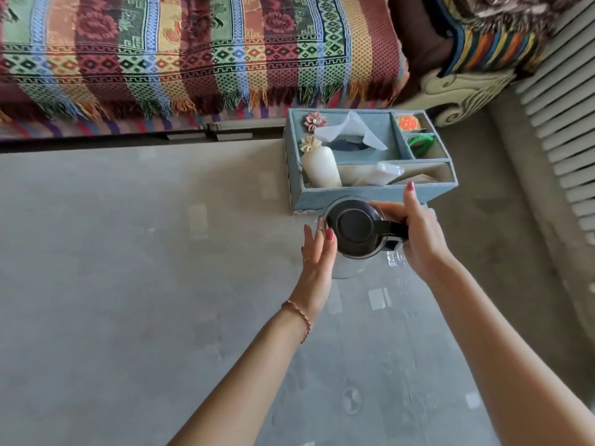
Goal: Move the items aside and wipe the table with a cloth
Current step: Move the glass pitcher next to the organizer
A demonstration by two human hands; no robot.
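Note:
A glass jug with a black lid [354,228] stands on the grey table [128,284], just in front of a blue organiser box [370,193]. My right hand [418,233] grips the jug's handle at its right side, forefinger stretched up toward the box. My left hand [317,255] lies against the jug's left wall with straight fingers. The box holds tissues [351,133], a white bottle [321,167] and small items in side compartments. No cloth is in view.
A sofa with a striped woven throw [193,53] runs along the table's far edge. The floor [502,220] lies to the right of the table, with a white slatted radiator [560,123] beyond it.

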